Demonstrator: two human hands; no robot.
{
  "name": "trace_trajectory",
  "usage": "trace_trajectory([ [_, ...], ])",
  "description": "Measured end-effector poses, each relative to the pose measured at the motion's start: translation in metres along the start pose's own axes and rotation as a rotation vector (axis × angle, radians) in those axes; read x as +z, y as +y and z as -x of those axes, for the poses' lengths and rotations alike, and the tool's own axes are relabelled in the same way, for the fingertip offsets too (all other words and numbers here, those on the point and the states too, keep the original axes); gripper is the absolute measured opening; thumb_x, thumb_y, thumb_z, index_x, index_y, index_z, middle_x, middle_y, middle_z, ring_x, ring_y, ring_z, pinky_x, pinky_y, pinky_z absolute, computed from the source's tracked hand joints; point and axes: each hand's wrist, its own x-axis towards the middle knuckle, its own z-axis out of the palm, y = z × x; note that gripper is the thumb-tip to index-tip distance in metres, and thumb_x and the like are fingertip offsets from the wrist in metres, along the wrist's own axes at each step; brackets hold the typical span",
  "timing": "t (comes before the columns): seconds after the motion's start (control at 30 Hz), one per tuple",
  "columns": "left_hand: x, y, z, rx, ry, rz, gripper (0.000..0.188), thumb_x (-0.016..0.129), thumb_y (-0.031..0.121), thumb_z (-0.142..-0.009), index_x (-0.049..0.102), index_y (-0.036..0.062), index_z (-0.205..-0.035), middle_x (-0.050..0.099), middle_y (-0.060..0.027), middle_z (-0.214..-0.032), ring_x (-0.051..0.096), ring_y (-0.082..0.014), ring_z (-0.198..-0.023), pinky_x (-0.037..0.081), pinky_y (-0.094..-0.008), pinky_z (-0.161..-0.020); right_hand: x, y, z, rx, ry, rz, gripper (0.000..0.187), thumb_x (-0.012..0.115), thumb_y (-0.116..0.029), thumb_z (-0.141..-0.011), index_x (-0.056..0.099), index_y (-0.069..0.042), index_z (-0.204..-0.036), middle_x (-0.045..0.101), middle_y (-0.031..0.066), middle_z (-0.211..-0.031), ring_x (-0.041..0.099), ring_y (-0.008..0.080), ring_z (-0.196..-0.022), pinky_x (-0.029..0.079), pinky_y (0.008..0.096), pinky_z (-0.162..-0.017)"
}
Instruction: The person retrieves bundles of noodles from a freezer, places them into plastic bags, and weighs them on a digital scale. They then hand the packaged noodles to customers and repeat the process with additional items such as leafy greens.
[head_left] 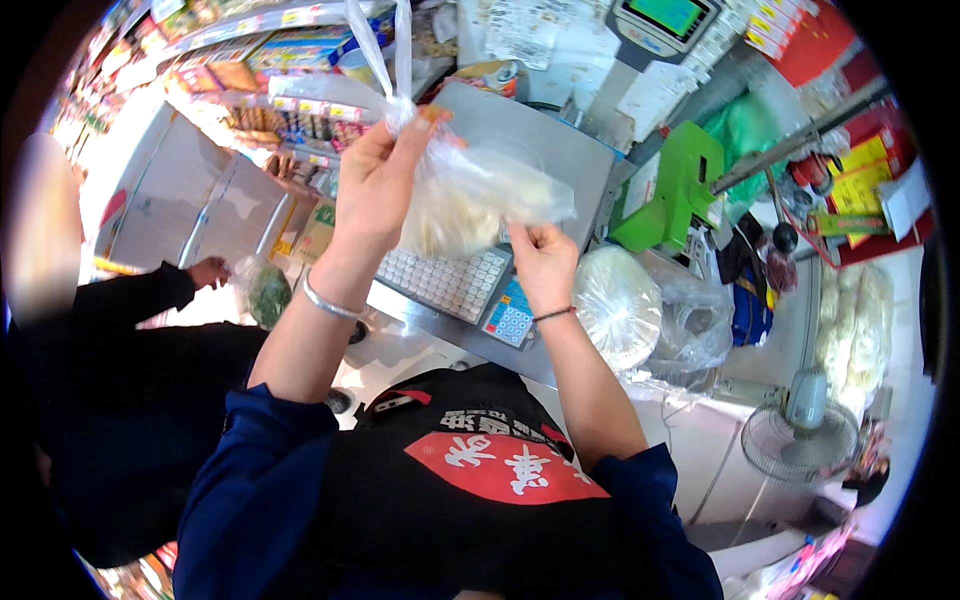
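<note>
A clear plastic bag (455,205) with pale contents hangs in front of me, its handle loops standing up at the top. My left hand (372,185) is closed round the gathered neck of the bag. With fingertips pinched together, my right hand (545,265) meets the bag's lower right side. What the pale contents are cannot be made out through the film. Under the bag lies the white keyboard (440,285) of a weighing scale, with blue keys (512,312) beside it. The scale's metal platform (580,150) shows behind the bag, partly hidden by it.
A green bag-sealing device (665,190) stands right of the scale, below its raised display (665,18). A roll of clear bags (618,305) lies near my right wrist. At the left, another person's hand (208,272) is by a bag of greens (268,295). A fan (800,440) stands lower right.
</note>
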Motion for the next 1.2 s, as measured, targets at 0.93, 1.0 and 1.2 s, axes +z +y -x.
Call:
trace_trajectory([
  [0.93, -0.116, -0.009, 0.252, -0.067, 0.724, 0.123, 0.031, 0.038, 0.023, -0.101, 0.046, 0.0069, -0.076, 0.037, 0.0009, -0.058, 0.032, -0.0085, -0.054, 0.026, -0.0239, -0.053, -0.06, 0.085, 0.131, 0.47, -0.807, -0.267, 0.035, 0.057, -0.03, -0.096, 0.057, -0.005, -0.072, 0.06, 0.0048, -0.064, 0.051, 0.0081, -0.05, 0.04, 0.0217, -0.048],
  [1.0, -0.108, -0.011, 0.247, -0.081, 0.737, 0.117, 0.03, 0.039, 0.023, -0.101, 0.045, 0.0075, -0.076, 0.037, 0.0013, -0.059, 0.032, -0.0082, -0.055, 0.026, -0.0235, -0.053, -0.064, 0.085, 0.133, 0.475, -0.799, -0.243, 0.034, 0.057, -0.029, -0.096, 0.058, -0.005, -0.072, 0.061, 0.005, -0.064, 0.051, 0.0083, -0.05, 0.04, 0.022, -0.048],
  [1.2, -0.099, -0.012, 0.229, -0.092, 0.653, 0.178, 0.026, 0.043, 0.023, -0.099, 0.046, 0.0076, -0.078, 0.039, 0.001, -0.063, 0.032, -0.0076, -0.056, 0.025, -0.0231, -0.053, -0.079, 0.097, 0.133, 0.513, -0.725, -0.194, 0.038, 0.059, -0.032, -0.093, 0.059, -0.002, -0.069, 0.062, 0.0052, -0.063, 0.051, 0.0088, -0.05, 0.04, 0.0229, -0.049],
])
